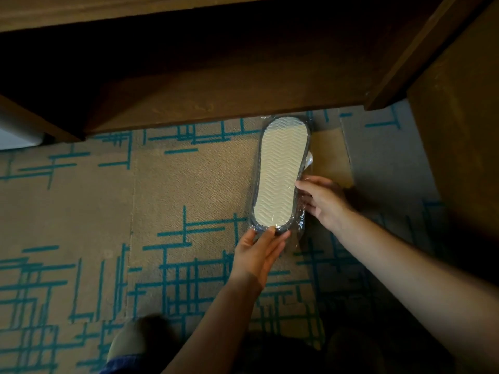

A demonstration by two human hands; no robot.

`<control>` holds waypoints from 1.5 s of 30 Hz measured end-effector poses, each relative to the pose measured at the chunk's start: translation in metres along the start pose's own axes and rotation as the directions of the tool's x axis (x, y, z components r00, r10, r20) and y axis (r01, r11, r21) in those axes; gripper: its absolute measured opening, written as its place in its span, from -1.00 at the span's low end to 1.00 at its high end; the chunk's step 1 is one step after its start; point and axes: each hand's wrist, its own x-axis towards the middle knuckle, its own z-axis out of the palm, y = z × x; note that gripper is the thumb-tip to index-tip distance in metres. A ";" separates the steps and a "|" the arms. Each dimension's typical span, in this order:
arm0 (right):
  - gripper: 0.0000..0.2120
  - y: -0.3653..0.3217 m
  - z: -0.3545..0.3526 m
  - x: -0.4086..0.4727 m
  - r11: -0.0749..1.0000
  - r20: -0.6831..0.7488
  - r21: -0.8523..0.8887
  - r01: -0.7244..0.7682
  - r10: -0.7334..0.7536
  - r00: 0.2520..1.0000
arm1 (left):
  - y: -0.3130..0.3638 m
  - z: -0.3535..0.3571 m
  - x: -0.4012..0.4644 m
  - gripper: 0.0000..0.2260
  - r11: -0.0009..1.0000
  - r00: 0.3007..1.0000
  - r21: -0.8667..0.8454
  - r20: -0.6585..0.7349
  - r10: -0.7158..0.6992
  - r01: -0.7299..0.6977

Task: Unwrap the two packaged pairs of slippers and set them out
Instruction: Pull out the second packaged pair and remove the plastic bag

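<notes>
A: where's the wrapped slipper pack?
B: sole-up on the carpet, far end by the wooden furniture edge. Left hand pinches the near end, right hand grips its right edge. Open carpet left.

I have one packaged pair of slippers in front of me, sole side up: a pale cream sole with a fine zigzag tread, edged by a dark grey rim and sealed in clear, crinkly plastic wrap. It lies lengthwise over the carpet, one rounded end pointing to twelve o'clock near the wooden furniture and the other to six o'clock, toward me. The wrap is unopened, bunching loosely at about four o'clock, and a white bit shows at the three o'clock edge.
</notes>
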 end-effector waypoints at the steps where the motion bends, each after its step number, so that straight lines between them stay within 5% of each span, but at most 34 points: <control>1: -0.85 0.000 0.002 0.001 1.000 -0.020 0.008 0.021 -0.020 1.000 | 0.000 0.002 -0.001 -0.73 1.000 1.000 -0.009 0.001 0.010 -0.010; 7: -0.91 -0.016 -0.003 0.002 0.994 0.047 -0.092 -0.053 0.057 0.997 | -0.001 0.000 -0.002 -0.90 1.000 0.999 0.007 0.032 0.029 -0.029; 19: -0.92 -0.020 -0.017 0.010 0.963 -0.084 0.252 -0.098 0.123 0.989 | 0.003 -0.018 -0.001 -0.90 0.995 0.995 0.038 0.041 0.086 -0.088; 24: -0.71 -0.053 -0.020 0.013 0.959 -0.068 0.284 0.018 0.001 0.998 | 0.001 -0.027 -0.005 -0.87 0.998 0.998 0.022 -0.003 0.060 -0.060; 28: -0.51 -0.030 -0.013 0.000 0.992 -0.014 0.107 -0.072 0.074 0.997 | 0.001 -0.026 -0.002 -0.87 0.999 0.998 -0.022 -0.042 0.042 -0.043; 32: -0.84 0.009 -0.002 -0.014 0.986 0.080 0.049 -0.160 0.155 0.985 | 0.002 -0.025 0.000 -0.85 0.999 0.998 -0.012 -0.039 0.052 -0.052; 39: -0.83 -0.019 -0.015 0.009 0.980 -0.111 0.193 0.044 -0.022 0.994 | -0.005 -0.040 -0.002 -0.83 0.999 1.000 0.031 -0.013 0.010 -0.009; 45: -0.71 -0.046 -0.022 0.023 0.974 -0.266 0.152 0.166 -0.122 0.956 | -0.003 -0.060 -0.001 -0.79 0.996 0.998 0.084 -0.062 -0.013 0.018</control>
